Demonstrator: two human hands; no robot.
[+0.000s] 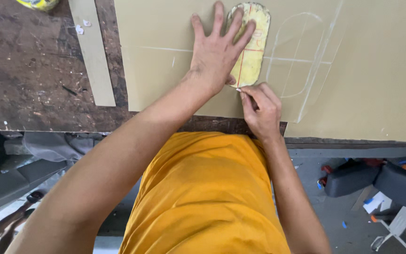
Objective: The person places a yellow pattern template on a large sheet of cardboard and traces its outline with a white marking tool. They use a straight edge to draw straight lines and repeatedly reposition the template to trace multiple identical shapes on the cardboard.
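From my remote seat, sweeping left to right: a loose tan strip (92,51) lies on the dark, scuffed desk (34,80) at about ten o'clock, just beside the big tan sheet (165,70) that covers most of the top. My left hand (217,51) lies flat with fingers spread, pressing the yellow oblong template (254,51) onto the sheet near twelve o'clock. My right hand (261,110) sits just below it, its grip pinched on a small white chalk piece (238,89) whose tip touches the template's lower end. To the right, around one o'clock, a finished chalk outline (299,56) of the same rounded shape is already drawn, crossed by straight chalk lines. I judge one tracing done and the second barely begun. The template looks worn, yellow with red cross lines and smudged edges.
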